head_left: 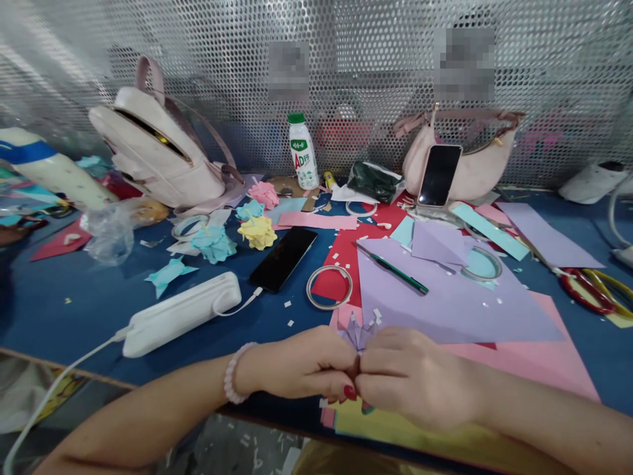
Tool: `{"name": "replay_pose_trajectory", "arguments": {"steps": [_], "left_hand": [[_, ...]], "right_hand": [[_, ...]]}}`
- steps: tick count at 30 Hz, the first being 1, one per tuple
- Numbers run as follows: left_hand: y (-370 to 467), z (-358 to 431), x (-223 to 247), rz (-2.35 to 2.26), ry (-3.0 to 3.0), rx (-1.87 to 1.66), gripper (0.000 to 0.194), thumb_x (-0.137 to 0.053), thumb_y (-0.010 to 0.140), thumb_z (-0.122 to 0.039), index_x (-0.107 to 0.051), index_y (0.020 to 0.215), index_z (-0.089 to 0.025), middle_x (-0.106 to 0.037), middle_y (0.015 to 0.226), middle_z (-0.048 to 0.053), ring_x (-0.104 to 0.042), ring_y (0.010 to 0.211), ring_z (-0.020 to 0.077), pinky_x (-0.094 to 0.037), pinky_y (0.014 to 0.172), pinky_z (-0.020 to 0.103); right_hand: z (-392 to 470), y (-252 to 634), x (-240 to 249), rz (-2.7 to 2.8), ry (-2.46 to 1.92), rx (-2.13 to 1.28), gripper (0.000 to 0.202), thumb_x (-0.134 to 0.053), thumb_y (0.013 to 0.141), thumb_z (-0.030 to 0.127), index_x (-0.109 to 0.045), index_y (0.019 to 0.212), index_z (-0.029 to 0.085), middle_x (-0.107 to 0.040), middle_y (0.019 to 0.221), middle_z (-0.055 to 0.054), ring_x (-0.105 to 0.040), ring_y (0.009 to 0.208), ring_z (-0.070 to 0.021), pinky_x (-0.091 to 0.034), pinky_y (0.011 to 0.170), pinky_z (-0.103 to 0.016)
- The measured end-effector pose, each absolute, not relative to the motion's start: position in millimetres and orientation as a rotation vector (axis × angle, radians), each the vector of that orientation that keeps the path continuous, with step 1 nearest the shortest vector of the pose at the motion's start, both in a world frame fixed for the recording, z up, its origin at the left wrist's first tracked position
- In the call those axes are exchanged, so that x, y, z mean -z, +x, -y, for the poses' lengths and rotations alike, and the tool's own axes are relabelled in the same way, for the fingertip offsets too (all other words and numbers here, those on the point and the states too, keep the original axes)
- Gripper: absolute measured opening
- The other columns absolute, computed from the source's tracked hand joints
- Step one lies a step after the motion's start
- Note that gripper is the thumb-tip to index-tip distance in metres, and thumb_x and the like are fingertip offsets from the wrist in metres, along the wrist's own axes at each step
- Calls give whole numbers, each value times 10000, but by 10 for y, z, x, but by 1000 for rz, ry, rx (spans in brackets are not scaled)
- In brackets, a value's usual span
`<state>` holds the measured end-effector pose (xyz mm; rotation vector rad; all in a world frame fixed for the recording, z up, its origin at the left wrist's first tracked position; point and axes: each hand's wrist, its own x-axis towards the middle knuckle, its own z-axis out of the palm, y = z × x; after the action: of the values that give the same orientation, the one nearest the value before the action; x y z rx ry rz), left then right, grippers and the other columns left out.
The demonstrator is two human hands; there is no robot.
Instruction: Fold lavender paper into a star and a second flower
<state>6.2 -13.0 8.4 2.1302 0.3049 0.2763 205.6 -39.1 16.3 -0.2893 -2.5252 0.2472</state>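
A small folded piece of purple paper (357,333) shows its points between my two hands, near the table's front edge. My left hand (311,363) is closed on its left side, with a beaded bracelet on the wrist. Pressed against it, my right hand (415,376) is closed on the paper's right side. The lower part of the paper is hidden by my fingers. Beyond my hands lie a large purple sheet (445,303), a green pen (395,267) and a roll of tape (329,287).
Folded paper shapes (213,243), a black phone (284,258) and a white power bank (182,315) with a cable lie left. Scissors (588,290) are at right. A bottle (303,155), a backpack (163,152) and a handbag (487,158) stand along the mesh panel.
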Motion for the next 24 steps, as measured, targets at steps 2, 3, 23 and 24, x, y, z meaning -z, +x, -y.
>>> {"name": "replay_pose_trajectory", "arguments": {"steps": [2,3,23,24], "left_hand": [[53,116,-87,-296,2065,-286,613,-182,952,-638,-448,635,-186,-581,548,34,-542,528,126,-413,550,219],[47,108,-87,-307,2057,-298,618,-174,952,-639,-445,632,-186,-575,544,31,-537,524,122,-416,554,218],[4,54,-112,-386,2246,-338,615,-55,994,-535,-439,660,-190,-583,593,36,-511,564,128,-421,622,235],[1,53,-111,-386,2249,-339,609,-53,995,-530,-434,662,-191,-581,597,35,-507,567,128,-419,626,236]], "right_hand": [[384,2068,-146,2520,-326,-274,500,-169,1015,160,-592,749,159,-570,641,-21,-440,578,-141,-370,552,-270],[378,2077,-132,2518,-360,-275,482,-177,1012,150,-602,787,149,-585,663,-29,-468,603,-140,-391,571,-265],[67,2271,-41,2224,-608,-463,230,-310,962,129,-465,813,210,-489,613,32,-410,534,-106,-329,518,-209],[46,2290,-27,2214,-612,-425,222,-316,957,130,-464,812,211,-481,598,36,-395,515,-105,-319,509,-210]]}}
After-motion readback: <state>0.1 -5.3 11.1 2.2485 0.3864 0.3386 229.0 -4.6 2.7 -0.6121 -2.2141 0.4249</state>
